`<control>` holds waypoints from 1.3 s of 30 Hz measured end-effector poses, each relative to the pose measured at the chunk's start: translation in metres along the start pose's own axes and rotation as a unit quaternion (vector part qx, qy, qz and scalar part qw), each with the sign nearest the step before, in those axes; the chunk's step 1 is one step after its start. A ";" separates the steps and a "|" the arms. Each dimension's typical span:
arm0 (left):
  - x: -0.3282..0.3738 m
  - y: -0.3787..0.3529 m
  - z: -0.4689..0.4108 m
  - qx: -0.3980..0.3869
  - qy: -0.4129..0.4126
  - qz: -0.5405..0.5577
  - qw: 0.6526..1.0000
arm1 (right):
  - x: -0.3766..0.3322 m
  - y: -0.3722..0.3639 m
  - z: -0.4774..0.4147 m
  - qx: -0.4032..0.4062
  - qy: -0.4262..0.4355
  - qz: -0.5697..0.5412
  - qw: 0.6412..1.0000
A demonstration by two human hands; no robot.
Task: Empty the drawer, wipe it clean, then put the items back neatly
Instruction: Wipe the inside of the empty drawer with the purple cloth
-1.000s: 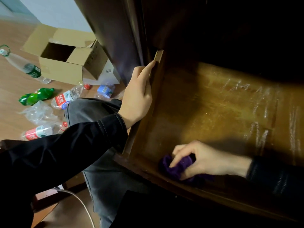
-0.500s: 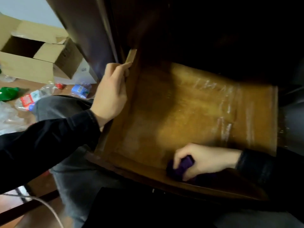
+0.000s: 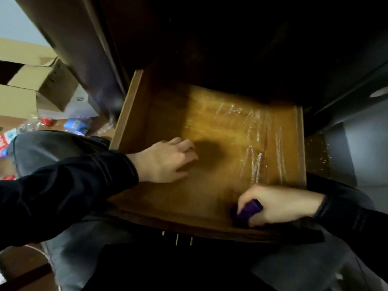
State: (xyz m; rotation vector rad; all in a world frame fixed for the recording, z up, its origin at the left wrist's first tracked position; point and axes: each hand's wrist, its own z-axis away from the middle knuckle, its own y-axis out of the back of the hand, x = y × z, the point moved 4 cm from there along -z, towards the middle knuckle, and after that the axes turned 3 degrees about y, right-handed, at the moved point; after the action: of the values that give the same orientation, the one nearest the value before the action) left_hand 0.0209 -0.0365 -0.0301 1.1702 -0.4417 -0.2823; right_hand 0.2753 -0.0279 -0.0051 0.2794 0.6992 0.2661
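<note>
The wooden drawer (image 3: 134, 106) is pulled out of the dark cabinet, and its bottom holds no items, only shiny wet streaks on the right half. My right hand (image 3: 279, 203) grips a purple cloth (image 3: 247, 211) against the drawer's near right corner. My left hand (image 3: 165, 162) is over the drawer's left part, palm down, fingers loosely bent, holding nothing. Whether it touches the bottom is unclear.
An open cardboard box (image 3: 31, 85) stands on the floor at the left. Plastic bottles and wrappers (image 3: 75, 124) lie scattered on the floor beside it. My knees in grey trousers (image 3: 52, 148) sit under the drawer's front. A dark cabinet side (image 3: 79, 49) rises left of the drawer.
My left hand has let go of the drawer's left side wall and moved in over the drawer. My right hand has slid the cloth rightward along the front edge.
</note>
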 end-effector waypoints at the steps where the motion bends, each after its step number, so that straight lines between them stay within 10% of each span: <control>1: 0.002 -0.007 -0.004 -0.012 0.004 -0.004 1.000 | -0.010 -0.002 -0.008 0.012 0.025 -0.008 1.000; 7: 0.006 -0.035 -0.009 -0.050 -0.002 -0.060 0.997 | -0.058 -0.023 -0.048 0.099 0.085 -0.029 0.991; 12: 0.014 -0.034 -0.008 -0.039 -0.012 -0.072 0.997 | 0.005 -0.005 0.024 0.053 -0.066 0.088 0.993; 16: 0.041 -0.012 -0.011 -0.023 -0.034 0.159 0.986 | -0.007 -0.007 0.009 0.047 -0.063 0.106 0.991; 19: 0.075 -0.002 -0.020 -0.103 -0.032 0.414 0.904 | -0.018 -0.010 -0.007 0.067 -0.039 0.042 0.996; 24: 0.122 -0.016 -0.039 -0.185 -0.077 0.480 0.854 | 0.006 0.023 0.047 0.106 -0.043 -0.067 0.991; 29: 0.167 -0.025 -0.066 -0.133 -0.089 0.489 0.858 | 0.038 0.068 0.098 0.546 -0.059 0.027 0.835; 35: 0.168 -0.011 -0.065 -0.068 -0.145 0.580 0.798 | 0.052 0.052 0.056 0.629 -0.064 0.172 0.756; 39: 0.169 -0.021 -0.074 -0.090 -0.106 0.503 0.853 | 0.054 0.048 0.044 0.685 -0.064 0.160 0.708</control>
State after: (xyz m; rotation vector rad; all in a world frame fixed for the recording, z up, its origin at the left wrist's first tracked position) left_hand 0.2057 -0.0570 -0.0413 0.5974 -1.1330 0.4641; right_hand 0.3373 0.0272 0.0108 1.8617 0.5864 -0.0060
